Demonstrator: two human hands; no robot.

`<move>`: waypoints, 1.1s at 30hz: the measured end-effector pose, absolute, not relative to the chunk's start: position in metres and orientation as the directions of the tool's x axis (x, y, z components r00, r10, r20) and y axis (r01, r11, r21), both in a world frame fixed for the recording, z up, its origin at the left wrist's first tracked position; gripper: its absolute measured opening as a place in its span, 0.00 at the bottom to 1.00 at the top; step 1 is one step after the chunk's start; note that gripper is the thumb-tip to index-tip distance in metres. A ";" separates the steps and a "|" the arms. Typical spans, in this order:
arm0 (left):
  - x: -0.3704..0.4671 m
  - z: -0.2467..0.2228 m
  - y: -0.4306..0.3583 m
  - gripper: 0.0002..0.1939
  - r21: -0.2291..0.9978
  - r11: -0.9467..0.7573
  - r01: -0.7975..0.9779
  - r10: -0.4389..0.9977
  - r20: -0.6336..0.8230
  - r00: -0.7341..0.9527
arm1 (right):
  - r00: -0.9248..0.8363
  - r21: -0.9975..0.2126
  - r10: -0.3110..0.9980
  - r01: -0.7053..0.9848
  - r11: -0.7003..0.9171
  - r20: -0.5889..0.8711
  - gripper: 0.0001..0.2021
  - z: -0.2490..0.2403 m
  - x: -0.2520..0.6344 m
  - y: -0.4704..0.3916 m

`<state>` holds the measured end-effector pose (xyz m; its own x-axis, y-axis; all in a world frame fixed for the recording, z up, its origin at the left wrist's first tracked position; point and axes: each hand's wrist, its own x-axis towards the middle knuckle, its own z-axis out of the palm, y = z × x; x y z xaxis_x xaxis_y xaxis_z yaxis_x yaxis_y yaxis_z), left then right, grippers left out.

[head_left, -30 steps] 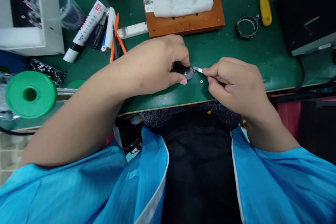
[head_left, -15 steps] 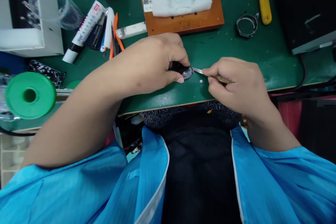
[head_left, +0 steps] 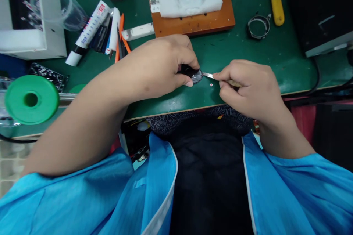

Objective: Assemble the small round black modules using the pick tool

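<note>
A: Where is the work, and what does each hand have?

B: Just above and right of the centre of the frame, over the green bench (head_left: 231,49). The left hand (head_left: 171,62) pinches a dark round part (head_left: 196,77) between thumb and curled fingers. The right hand (head_left: 245,84), farther right, has thumb and forefinger pressed together on a slim metal tool (head_left: 208,75), its tip aimed left at the part's edge.

A: Is the tip touching that edge?

B: It looks to meet it or nearly so; contact is hard to tell at this size, and the left fingers hide much of the part.

A: What would make this go well?

B: A firm left pinch, so the part cannot turn, with the thumb out of the tip's line. Short, light strokes at a shallow angle should be kinder to the edge than a hard shove, which could slip toward the left fingers.

A: Anything nearby to mind?

B: A tiny white dot (head_left: 211,85) lies just below the tool, easily brushed away by a sleeve. The metal ring (head_left: 257,37) at upper right sits apart from both hands; the orange-brown base (head_left: 193,26) at top centre lies just above the left hand.
</note>
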<state>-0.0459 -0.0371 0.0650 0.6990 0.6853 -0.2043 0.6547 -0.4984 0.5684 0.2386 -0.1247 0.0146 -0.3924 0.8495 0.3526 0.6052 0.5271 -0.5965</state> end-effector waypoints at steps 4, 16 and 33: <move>-0.044 0.067 -0.037 0.16 0.538 -0.523 0.661 0.687 -0.192 0.700 | -0.363 -0.612 0.856 0.599 0.516 0.367 0.10 0.015 0.238 -0.125; -0.046 0.067 -0.040 0.11 0.559 -0.489 0.670 0.711 -0.189 0.677 | -0.387 -0.596 0.855 0.613 0.518 0.344 0.10 0.014 0.239 -0.123; -0.047 0.064 -0.038 0.10 0.593 -0.486 0.643 0.704 -0.171 0.689 | -0.410 -0.599 0.832 0.579 0.554 0.373 0.12 0.018 0.240 -0.111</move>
<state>-0.0472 -0.0383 0.0645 0.6893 0.7041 -0.1705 0.6426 -0.4856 0.5927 0.2397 -0.1112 0.0176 -0.4102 0.8323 0.3729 0.5788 0.5536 -0.5988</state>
